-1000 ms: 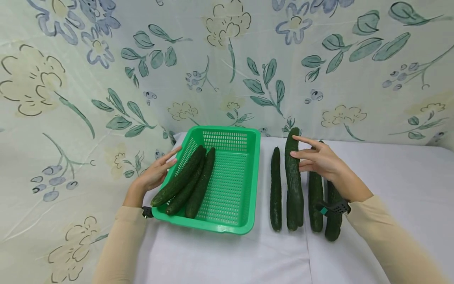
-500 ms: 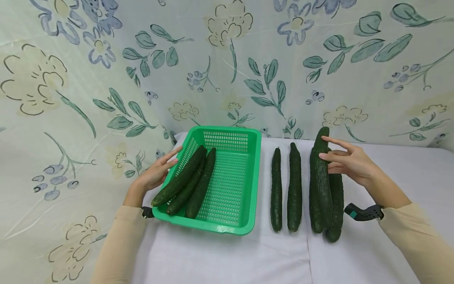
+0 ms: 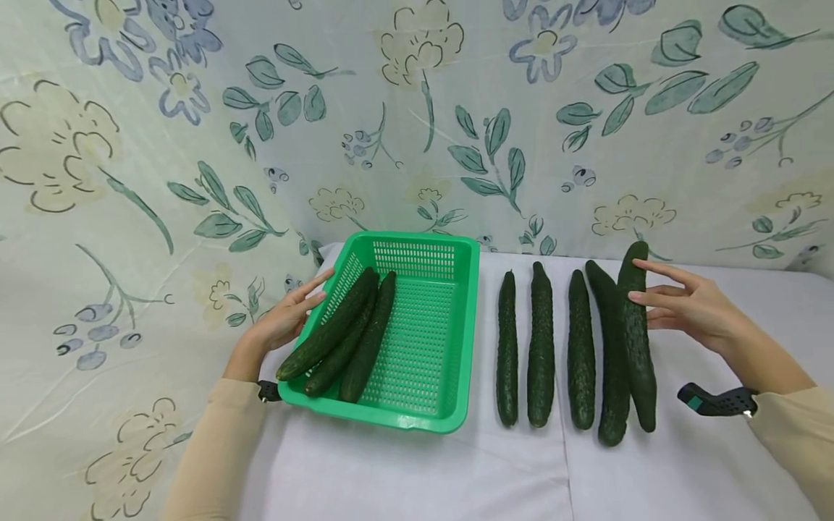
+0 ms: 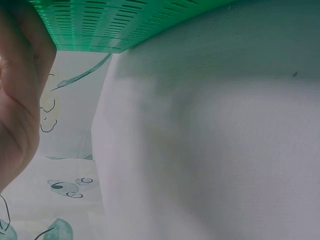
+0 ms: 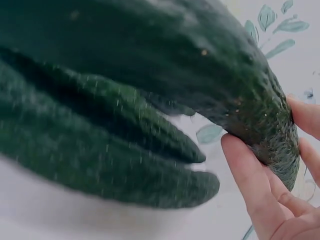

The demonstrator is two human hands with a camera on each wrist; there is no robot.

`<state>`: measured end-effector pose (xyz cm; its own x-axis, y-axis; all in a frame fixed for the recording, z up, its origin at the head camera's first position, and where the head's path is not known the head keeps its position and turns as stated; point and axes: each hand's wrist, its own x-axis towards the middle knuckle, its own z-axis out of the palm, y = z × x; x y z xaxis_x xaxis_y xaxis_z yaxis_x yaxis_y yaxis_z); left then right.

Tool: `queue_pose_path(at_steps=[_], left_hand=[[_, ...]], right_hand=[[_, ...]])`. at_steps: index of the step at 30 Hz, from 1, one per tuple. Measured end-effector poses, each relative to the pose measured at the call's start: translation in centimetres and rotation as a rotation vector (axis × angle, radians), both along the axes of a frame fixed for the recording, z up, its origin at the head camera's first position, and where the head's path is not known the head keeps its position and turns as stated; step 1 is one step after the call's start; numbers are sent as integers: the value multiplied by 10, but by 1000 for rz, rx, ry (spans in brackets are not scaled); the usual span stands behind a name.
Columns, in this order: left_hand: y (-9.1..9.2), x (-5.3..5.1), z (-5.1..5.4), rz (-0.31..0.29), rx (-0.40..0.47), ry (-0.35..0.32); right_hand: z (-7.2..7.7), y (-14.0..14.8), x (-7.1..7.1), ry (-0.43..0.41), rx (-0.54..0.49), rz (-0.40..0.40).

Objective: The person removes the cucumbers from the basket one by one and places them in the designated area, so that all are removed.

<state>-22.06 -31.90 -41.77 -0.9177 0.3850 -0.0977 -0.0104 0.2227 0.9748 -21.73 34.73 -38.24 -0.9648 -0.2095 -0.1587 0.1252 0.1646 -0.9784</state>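
My right hand (image 3: 684, 304) pinches the upper part of a long dark green cucumber (image 3: 638, 354) between thumb and fingers. This cucumber leans slightly, close beside another curved cucumber (image 3: 611, 362) to its left. In the right wrist view, the fingers (image 5: 250, 180) press on the held cucumber (image 5: 240, 95) near its end. My left hand (image 3: 287, 318) rests with extended fingers against the left side of a green plastic basket (image 3: 470, 333). Several cucumbers (image 3: 368, 340) lie together inside the basket's left half. The left wrist view shows only part of that hand (image 4: 22, 95) beside the basket's slotted wall (image 4: 90, 27).
On the white-covered table (image 3: 417, 470), more cucumbers lie in a lengthwise row right of the basket: a thin one (image 3: 507, 347), a thicker one (image 3: 541, 347) and another (image 3: 580, 347). Behind the table hangs a floral cloth (image 3: 417, 130).
My right hand has carried the held cucumber rightward, across the others in the row to the row's right end. My left hand and the basket have stayed in place.
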Motion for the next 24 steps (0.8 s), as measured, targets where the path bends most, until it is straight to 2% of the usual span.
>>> queue_pose_path(at_steps=[5, 10, 24], left_hand=[[0, 1, 0, 2, 5, 0], [0, 1, 1, 6, 3, -5], [0, 0, 0, 14, -7, 2]], right_hand=[[-6, 15, 1, 13, 125, 13], [-12, 26, 1, -2, 187, 22], [-31, 45, 2, -64, 249, -2]])
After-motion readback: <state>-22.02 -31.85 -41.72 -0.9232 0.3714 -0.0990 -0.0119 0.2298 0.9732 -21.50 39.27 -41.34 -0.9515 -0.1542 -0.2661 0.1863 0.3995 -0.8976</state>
